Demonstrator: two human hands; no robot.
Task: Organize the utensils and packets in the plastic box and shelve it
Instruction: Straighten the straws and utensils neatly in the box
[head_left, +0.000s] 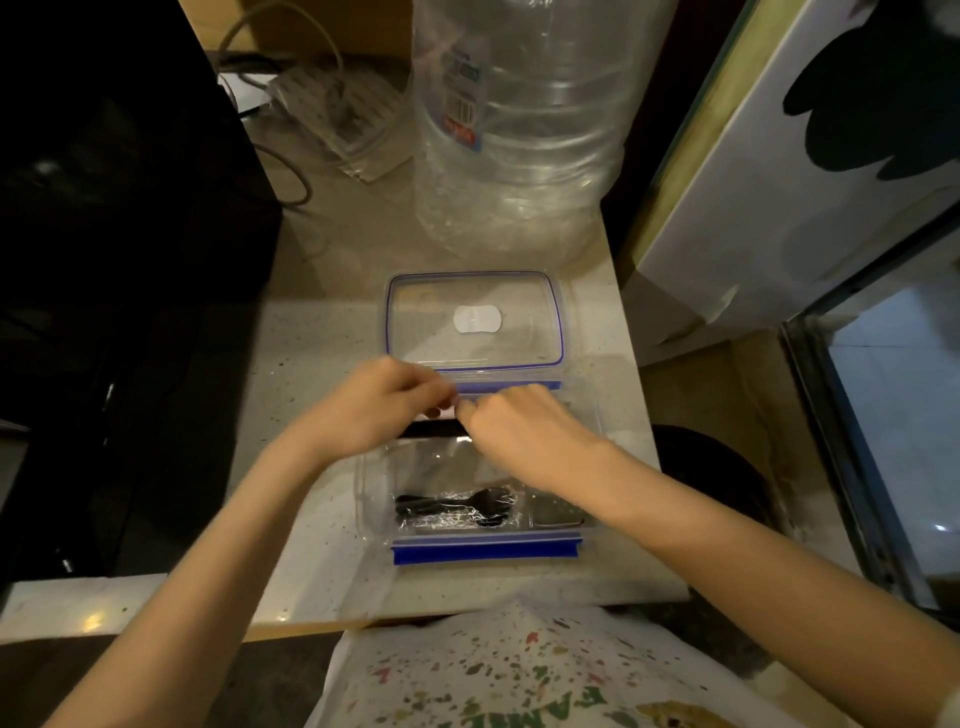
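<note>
A large clear water bottle (519, 119) stands at the far side of the counter (322, 332). Nearer lies the box lid (472, 322), then the open plastic box (467, 493) holding wrapped black utensils (452, 509). Over its far edge, the left hand (374, 405) and right hand (519, 431) together pinch a small packet (441, 413).

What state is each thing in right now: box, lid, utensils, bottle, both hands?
Plastic box: open, on the counter.
Lid: off, lying flat behind the box.
Wrapped black utensils: inside the box.
Water bottle: upright, looks empty.
Left hand: pinching a packet.
Right hand: pinching it too.
</note>
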